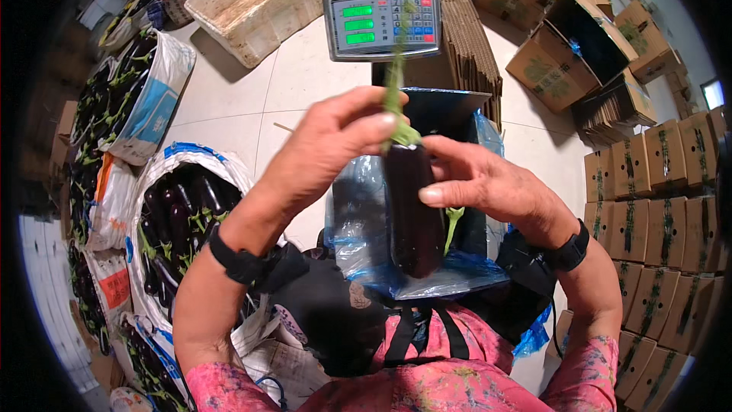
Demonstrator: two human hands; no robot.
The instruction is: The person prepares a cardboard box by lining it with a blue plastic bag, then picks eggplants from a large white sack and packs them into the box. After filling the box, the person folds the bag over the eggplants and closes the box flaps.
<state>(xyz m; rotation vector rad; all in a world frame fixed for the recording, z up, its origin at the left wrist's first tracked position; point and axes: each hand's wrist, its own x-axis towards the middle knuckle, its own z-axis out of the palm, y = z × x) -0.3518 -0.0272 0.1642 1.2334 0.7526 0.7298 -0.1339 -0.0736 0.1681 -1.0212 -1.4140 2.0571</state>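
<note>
A long dark purple eggplant [413, 217] hangs upright, stem up, over a box lined with clear bluish plastic film [357, 206]. My left hand [337, 143] pinches its green stem and cap from the left. The long stem is blurred and reaches up in front of the scale display. From the right, my right hand [486, 174] grips the upper body of the same eggplant, thumb on the near side. Beside it, a second green stem [453, 223] shows inside the box; the eggplant in my hands hides part of the box's contents.
Beyond the box stands an electronic scale display [382, 26], lit green. A white woven sack [134, 229] of eggplants is at left, with more sacks behind it. A foam crate [257, 6] lies on the tiled floor. Flattened cardboard [466, 40] and stacked cartons [652, 229] line the right.
</note>
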